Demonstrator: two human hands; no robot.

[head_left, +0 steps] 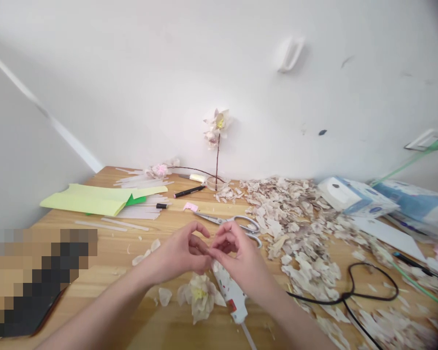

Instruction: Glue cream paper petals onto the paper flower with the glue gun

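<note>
- Together, fingertips of both hands nearly meet above the table (102, 272), at the center of the view.
- Left hand (182, 253): fingers bent inward, a gap showing between index finger and thumb; whether its tips pinch anything, I cannot tell.
- Right hand (243, 255): fingers curled, thumb reaching toward the left fingertips; anything held there is too small or hidden to tell.
- Glue gun (233, 296): white with a red patch, lying just below the right hand and partly covered by it; contact cannot be told.
- Cream flower (200, 296): on the table below the hands, beside the glue gun, yellow center upward.
- Scissors (246, 224): just beyond the right hand, near the petal heap (295, 209).
</note>
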